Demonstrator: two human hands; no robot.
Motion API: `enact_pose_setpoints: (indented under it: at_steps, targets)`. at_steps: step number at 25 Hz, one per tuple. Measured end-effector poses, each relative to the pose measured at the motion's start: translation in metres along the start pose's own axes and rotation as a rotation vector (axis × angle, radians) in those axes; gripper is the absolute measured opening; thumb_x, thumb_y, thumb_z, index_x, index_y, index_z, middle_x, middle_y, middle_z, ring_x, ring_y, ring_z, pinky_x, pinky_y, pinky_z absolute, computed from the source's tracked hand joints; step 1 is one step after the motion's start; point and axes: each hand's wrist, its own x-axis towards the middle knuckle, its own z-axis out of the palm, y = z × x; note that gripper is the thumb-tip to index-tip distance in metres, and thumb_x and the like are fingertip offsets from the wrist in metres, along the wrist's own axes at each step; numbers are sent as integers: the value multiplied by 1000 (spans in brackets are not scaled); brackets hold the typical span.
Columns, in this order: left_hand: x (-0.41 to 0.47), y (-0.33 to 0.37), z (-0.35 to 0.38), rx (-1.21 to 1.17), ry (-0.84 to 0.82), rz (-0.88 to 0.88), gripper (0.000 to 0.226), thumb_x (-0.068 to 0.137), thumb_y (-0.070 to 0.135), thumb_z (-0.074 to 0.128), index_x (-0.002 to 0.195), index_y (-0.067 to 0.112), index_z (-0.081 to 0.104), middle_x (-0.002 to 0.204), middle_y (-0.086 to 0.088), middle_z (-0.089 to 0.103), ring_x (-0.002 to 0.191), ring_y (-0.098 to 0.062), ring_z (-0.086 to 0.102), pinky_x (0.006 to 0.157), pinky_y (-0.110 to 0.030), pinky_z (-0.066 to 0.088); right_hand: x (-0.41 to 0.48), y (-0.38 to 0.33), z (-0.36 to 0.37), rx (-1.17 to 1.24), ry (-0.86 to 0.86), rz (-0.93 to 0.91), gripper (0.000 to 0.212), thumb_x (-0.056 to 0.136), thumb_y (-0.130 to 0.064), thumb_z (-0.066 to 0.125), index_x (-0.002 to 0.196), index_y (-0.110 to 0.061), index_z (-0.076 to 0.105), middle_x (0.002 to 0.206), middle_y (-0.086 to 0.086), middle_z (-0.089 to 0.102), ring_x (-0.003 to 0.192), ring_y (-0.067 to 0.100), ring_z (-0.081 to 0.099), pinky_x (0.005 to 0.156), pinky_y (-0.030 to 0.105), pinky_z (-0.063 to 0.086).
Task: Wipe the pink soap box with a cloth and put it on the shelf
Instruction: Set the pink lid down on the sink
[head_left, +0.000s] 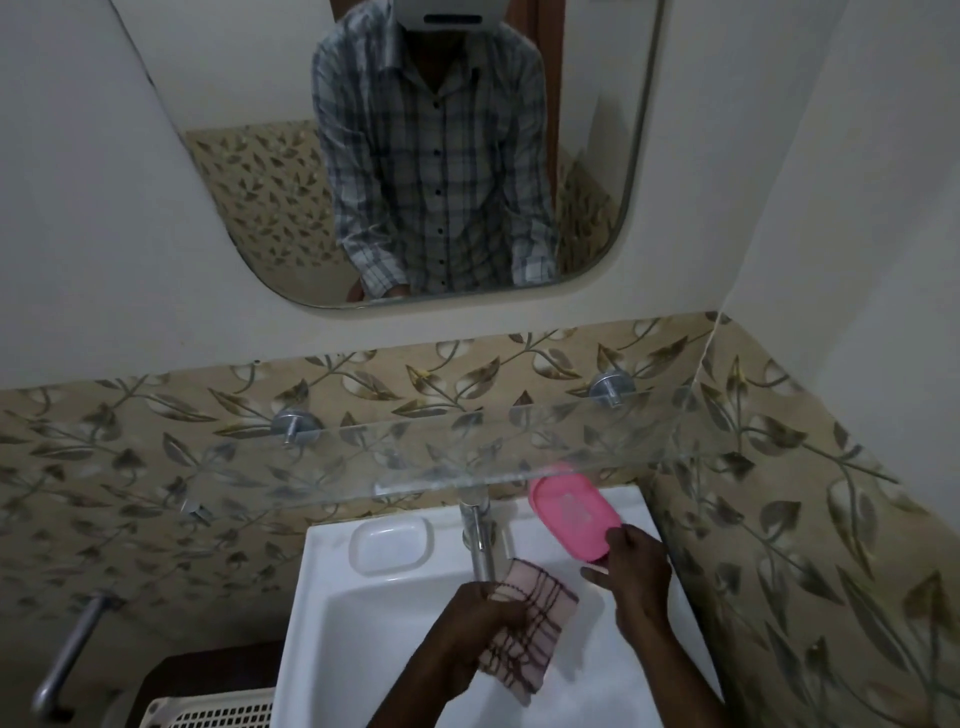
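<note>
My right hand (635, 571) grips the near end of the pink soap box (574, 514), an oval closed case tilted up just below the front right edge of the glass shelf (363, 457). The box's far end is partly seen through the glass. My left hand (483, 618) holds a pale pink cloth with dark checks (524, 629) over the white sink (332, 623), a little left of the box and apart from it.
A chrome tap (480, 540) rises at the sink's back, between the hands. A moulded soap dish (390, 545) sits left of it. A mirror (415, 156) hangs above the shelf. A metal rail (72, 654) and a white basket (208, 712) are at lower left.
</note>
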Motion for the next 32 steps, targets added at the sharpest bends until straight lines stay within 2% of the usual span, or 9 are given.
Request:
enact_pose_setpoints:
  at_steps: [3, 7, 10, 14, 17, 20, 25, 29, 32]
  targets:
    - [-15, -18, -34, -255, -16, 48, 32, 84, 0, 53, 110, -3, 70, 101, -33, 71, 81, -37, 69, 64, -38, 60, 33, -9, -5, -430, -44, -139, 28, 102, -8, 43, 115, 0, 66, 107, 24, 67, 75, 38, 71, 55, 37, 58]
    - [-31, -36, -69, -424, -23, 74, 39, 82, 4, 52, 115, 7, 72, 108, -36, 68, 85, -42, 67, 66, -47, 59, 46, -10, 18, -899, -56, -400, 28, 100, -6, 42, 94, -5, 70, 95, 14, 74, 87, 29, 70, 67, 32, 49]
    - [-35, -51, -90, -290, 202, 120, 41, 65, 16, 71, 105, 7, 72, 92, -16, 78, 83, -29, 70, 65, -32, 54, 57, -7, 28, -1107, -91, -492, 26, 101, -12, 44, 93, -8, 68, 98, 10, 73, 91, 23, 68, 67, 26, 45]
    - [-35, -67, -109, -220, 308, 77, 44, 53, 18, 77, 95, 5, 75, 85, -7, 79, 93, -25, 66, 79, -33, 48, 68, -9, 24, -1030, -101, -447, 35, 101, -34, 52, 97, -1, 64, 101, 17, 68, 99, 30, 65, 81, 36, 48]
    - [-39, -74, -108, -173, 314, 80, 33, 58, 19, 71, 90, 16, 79, 96, -5, 79, 107, -27, 64, 100, -42, 44, 62, 1, 19, -1109, -220, -472, 61, 97, -47, 53, 142, -6, 45, 143, 16, 49, 134, 32, 45, 106, 40, 42]
    - [-35, -75, -107, -142, 296, 81, 34, 66, 14, 75, 100, 15, 77, 103, -6, 78, 112, -29, 63, 104, -43, 43, 51, 22, 16, -1184, -433, -779, 71, 92, -43, 65, 151, -15, 36, 160, 14, 28, 149, 33, 24, 119, 47, 26]
    - [-30, -67, -107, -203, 282, 87, 47, 64, 19, 75, 110, 12, 72, 98, -8, 79, 103, -30, 68, 86, -37, 51, 46, 45, 20, -1412, -324, -1089, 62, 45, -30, 101, 101, -13, 79, 107, 20, 75, 99, 36, 73, 78, 58, 58]
    - [-27, -58, -100, -469, 244, 93, 31, 87, 5, 56, 116, 5, 65, 102, -27, 74, 88, -43, 73, 66, -44, 60, 38, 38, 19, -1382, -224, -1169, 55, 61, -24, 94, 112, -14, 75, 120, 18, 71, 111, 33, 68, 104, 57, 42]
    - [-30, -52, -94, -588, 149, 90, 34, 92, -1, 43, 118, 3, 65, 108, -34, 70, 88, -49, 72, 63, -53, 61, 4, 18, 19, -887, -161, -1116, 49, 74, -15, 87, 120, -10, 71, 129, 12, 65, 119, 29, 62, 101, 44, 49]
